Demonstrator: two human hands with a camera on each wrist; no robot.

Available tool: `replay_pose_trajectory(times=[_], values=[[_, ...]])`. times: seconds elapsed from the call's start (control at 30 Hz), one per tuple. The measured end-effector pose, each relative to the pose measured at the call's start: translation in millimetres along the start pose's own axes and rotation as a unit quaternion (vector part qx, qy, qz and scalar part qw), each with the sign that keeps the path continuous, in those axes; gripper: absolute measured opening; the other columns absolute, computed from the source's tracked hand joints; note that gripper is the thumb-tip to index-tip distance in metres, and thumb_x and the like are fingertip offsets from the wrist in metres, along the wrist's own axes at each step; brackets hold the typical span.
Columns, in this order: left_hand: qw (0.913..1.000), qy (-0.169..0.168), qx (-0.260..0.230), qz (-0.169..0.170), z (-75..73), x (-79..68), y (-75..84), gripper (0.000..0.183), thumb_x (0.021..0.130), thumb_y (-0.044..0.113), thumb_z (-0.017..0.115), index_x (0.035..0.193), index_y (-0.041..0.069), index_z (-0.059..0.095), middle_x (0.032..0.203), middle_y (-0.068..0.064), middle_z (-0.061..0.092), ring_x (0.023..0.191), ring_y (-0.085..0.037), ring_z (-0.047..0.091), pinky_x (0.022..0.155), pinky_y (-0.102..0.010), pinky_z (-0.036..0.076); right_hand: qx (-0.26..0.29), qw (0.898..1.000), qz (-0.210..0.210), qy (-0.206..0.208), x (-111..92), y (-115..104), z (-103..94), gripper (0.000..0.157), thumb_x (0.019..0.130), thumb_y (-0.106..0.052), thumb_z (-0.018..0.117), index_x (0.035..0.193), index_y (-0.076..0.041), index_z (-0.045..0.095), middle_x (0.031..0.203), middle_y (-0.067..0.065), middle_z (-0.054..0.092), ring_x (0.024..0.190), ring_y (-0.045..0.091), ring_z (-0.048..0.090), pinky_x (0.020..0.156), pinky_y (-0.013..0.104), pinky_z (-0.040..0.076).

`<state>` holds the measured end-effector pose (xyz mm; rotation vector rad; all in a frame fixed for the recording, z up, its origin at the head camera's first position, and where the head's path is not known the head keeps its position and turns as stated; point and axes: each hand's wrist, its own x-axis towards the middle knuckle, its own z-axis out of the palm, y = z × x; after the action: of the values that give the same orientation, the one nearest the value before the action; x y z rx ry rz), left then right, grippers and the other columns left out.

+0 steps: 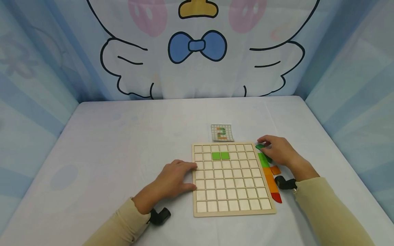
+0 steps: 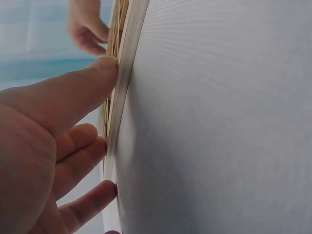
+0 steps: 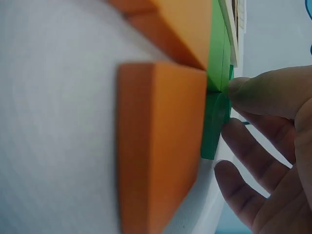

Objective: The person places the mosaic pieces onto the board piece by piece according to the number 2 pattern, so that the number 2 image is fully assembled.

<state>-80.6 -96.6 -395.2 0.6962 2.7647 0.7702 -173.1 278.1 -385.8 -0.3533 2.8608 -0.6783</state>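
A wooden grid board lies on the table with two light green square tiles set side by side in its second row. My left hand rests at the board's left edge, thumb and fingers extended against the rim in the left wrist view. Beyond the upper right corner, my right hand pinches a dark green tile between thumb and index finger. Under that hand, another dark green tile lies by the light green tiles. The right wrist view shows a loose orange tile up close.
Along the board's right edge run light green tiles, orange tiles and a red tile with a curved side. A small pattern card lies behind the board. Printed curtains enclose the white table at the back and sides.
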Motion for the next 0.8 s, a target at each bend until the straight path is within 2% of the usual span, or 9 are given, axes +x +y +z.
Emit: replay_pose_trajectory(times=[0.3, 0.8], values=[[1.0000, 0.001, 0.000, -0.001, 1.5, -0.3, -0.1, 0.060, 0.083, 0.027, 0.084, 0.135, 0.007, 0.061, 0.131, -0.007, 0.064, 0.123, -0.031, 0.051, 0.099, -0.052, 0.041, -0.023, 1.000, 0.003, -0.005, 1.6, 0.4, 1.4, 0.034, 0.098, -0.014, 0.063, 0.127, 0.003, 0.061, 0.095, 0.015, 0.064, 0.080, 0.026, 0.056, 0.074, 0.042, 0.050], [1.0000, 0.003, -0.003, 0.000, 1.1, -0.8, -0.1, 0.060, 0.083, 0.027, 0.084, 0.135, 0.008, 0.060, 0.131, -0.007, 0.063, 0.124, -0.032, 0.051, 0.099, -0.053, 0.041, -0.020, 1.000, 0.000, -0.018, 3.3, -1.9, -1.2, 0.036, 0.097, -0.015, 0.064, 0.127, 0.004, 0.060, 0.097, 0.016, 0.064, 0.081, 0.027, 0.056, 0.075, 0.042, 0.052]])
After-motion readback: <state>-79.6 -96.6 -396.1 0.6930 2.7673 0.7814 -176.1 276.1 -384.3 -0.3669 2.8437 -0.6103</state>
